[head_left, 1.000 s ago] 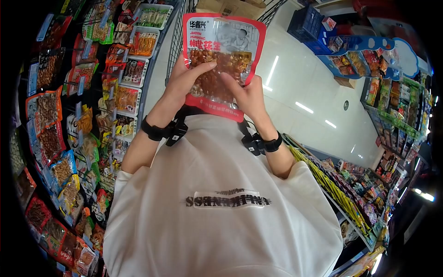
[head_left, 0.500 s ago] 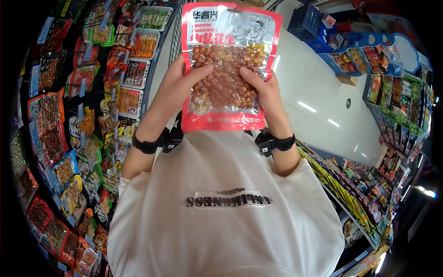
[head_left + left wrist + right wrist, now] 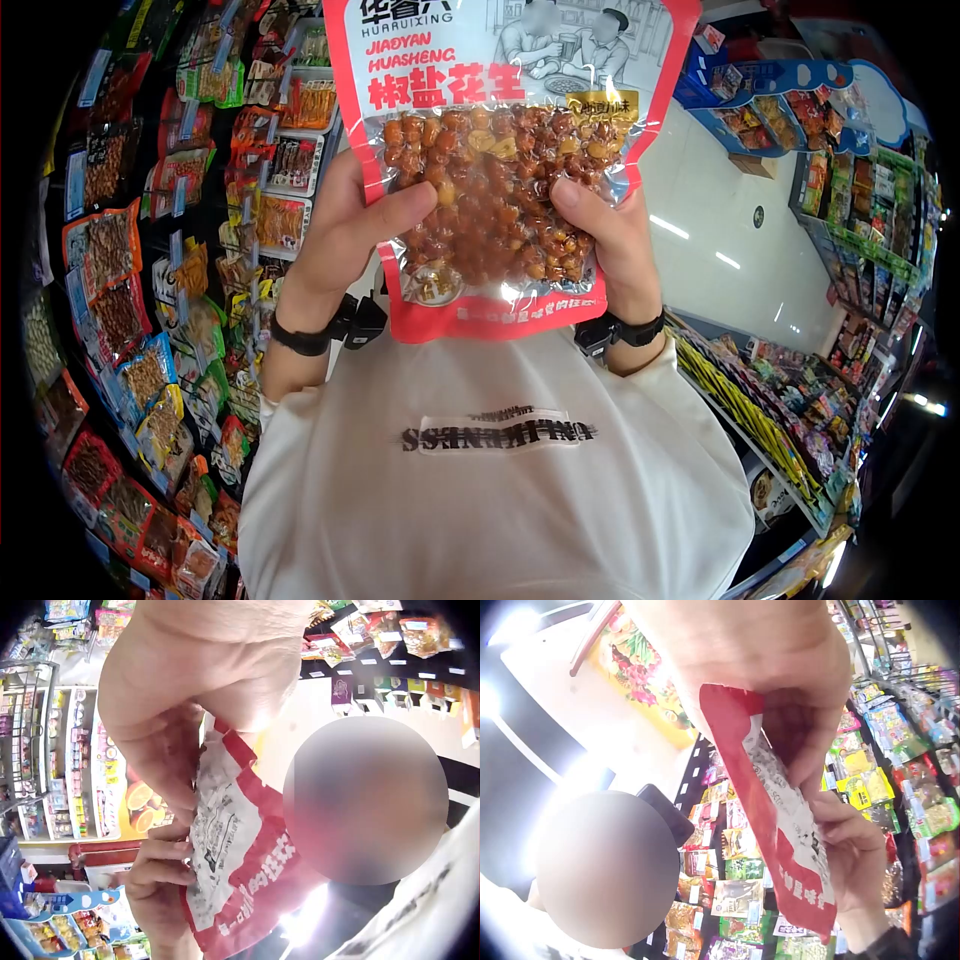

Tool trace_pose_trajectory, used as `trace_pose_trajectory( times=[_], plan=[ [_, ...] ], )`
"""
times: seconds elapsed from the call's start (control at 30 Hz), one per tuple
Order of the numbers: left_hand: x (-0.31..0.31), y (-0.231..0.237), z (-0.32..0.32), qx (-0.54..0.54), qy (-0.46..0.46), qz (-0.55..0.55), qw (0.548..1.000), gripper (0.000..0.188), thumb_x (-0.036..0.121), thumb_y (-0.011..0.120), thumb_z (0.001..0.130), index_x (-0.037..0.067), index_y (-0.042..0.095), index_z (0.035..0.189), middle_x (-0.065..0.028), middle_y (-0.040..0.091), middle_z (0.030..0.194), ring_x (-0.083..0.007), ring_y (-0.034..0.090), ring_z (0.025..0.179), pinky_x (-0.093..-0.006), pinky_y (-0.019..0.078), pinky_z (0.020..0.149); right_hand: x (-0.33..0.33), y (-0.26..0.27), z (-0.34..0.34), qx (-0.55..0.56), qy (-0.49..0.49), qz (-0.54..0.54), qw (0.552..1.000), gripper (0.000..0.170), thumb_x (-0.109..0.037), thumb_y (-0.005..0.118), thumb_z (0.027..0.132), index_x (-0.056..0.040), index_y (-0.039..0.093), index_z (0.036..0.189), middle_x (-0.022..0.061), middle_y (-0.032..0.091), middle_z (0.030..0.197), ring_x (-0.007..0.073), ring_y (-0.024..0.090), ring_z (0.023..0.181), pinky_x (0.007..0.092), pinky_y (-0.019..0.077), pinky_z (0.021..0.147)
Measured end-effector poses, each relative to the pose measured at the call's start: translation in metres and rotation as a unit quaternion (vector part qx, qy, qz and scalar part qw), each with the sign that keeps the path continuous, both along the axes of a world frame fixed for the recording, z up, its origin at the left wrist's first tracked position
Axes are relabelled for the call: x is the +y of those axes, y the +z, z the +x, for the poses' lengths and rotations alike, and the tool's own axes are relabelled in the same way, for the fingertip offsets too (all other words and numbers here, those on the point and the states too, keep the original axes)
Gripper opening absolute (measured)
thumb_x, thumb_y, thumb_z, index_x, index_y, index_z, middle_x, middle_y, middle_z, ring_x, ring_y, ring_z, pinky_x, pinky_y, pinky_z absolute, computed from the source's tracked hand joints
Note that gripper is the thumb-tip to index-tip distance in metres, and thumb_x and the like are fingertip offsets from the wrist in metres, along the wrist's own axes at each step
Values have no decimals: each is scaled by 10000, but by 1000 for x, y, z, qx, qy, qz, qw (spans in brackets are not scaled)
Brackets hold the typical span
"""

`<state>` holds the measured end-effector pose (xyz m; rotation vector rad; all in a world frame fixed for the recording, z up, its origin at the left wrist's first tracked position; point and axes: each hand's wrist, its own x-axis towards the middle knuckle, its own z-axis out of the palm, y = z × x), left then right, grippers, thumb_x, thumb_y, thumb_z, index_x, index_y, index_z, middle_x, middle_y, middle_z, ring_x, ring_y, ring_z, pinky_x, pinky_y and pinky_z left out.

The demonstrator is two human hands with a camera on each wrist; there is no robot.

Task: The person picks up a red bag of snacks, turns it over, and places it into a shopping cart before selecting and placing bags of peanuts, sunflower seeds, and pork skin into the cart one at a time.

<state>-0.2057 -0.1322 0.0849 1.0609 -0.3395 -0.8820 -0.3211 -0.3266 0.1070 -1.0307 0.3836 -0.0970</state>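
Observation:
A red-edged bag of peanuts [image 3: 490, 200] is held up in front of the chest, its clear window full of reddish-brown nuts. My left hand [image 3: 345, 220] grips the bag's left side, thumb lying over the window. On the opposite side my right hand [image 3: 620, 235] holds the edge, its thumb also pressed on the front. Both hands' other fingers are behind the bag in the head view. From the left wrist, the bag's printed white-and-red back [image 3: 225, 847] shows, fingers spread against it. The right wrist view shows the bag [image 3: 769, 810] nearly edge-on.
Racks of hanging snack packets [image 3: 105, 250] line the left side. To the right are a blue snack display [image 3: 780, 110], a shelf of goods [image 3: 860, 210] and a stand with yellow packets [image 3: 740, 400]. Pale shiny floor [image 3: 710, 200] lies between them.
Both hands have lifted the bag nearer to the head camera, so it looks larger. It has turned from slightly tilted to facing the camera squarely, and the hands have spread apart.

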Motion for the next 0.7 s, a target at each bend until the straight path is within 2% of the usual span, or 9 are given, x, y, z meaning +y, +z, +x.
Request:
trace_pose_trajectory(
  times=[0.2, 0.4, 0.5, 0.6, 0.7],
  plan=[
    [-3, -1, -1, 19, -6, -45, 999, 400, 84, 639, 871, -19, 529, 1242, -75, 621, 1163, -148, 594, 1032, -297, 467, 898, -2, 3, -5, -13, -10, 1, 1000, 469, -80, 687, 816, 15, 525, 1246, 86, 622, 1147, 168, 587, 1040, 320, 465, 900],
    [-2, -5, -4, 17, -11, -35, 999, 438, 111, 689, 839, -10, 537, 1231, -62, 618, 1151, -145, 582, 1035, -299, 455, 909, -5, 5, -10, -26, -27, -2, 999, 516, -57, 713, 789, 13, 507, 1257, 93, 620, 1161, 179, 592, 1058, 335, 466, 917],
    [0, -7, -1, 29, -37, -12, 999, 442, 137, 711, 822, -4, 549, 1208, -43, 621, 1106, -133, 577, 992, -282, 451, 879, -7, 3, -11, -36, -20, -10, 999, 516, -60, 714, 791, 13, 507, 1258, 94, 619, 1165, 178, 595, 1048, 329, 468, 910],
    [-7, -5, -5, -13, 1, -29, 999, 439, 141, 723, 807, 1, 557, 1189, -22, 623, 1048, -117, 573, 940, -270, 452, 828, -12, 0, -14, -28, 4, -24, 999, 512, -60, 713, 794, 14, 507, 1256, 93, 619, 1161, 173, 594, 1044, 321, 470, 901],
    [-1, -8, -4, 13, -13, -6, 1000, 422, 135, 712, 817, 0, 561, 1187, -14, 628, 1029, -104, 573, 921, -268, 457, 800, -7, 3, -12, -23, -10, 24, 999, 474, -43, 701, 799, 14, 526, 1235, 85, 627, 1140, 162, 592, 1038, 315, 468, 898]
  ],
)
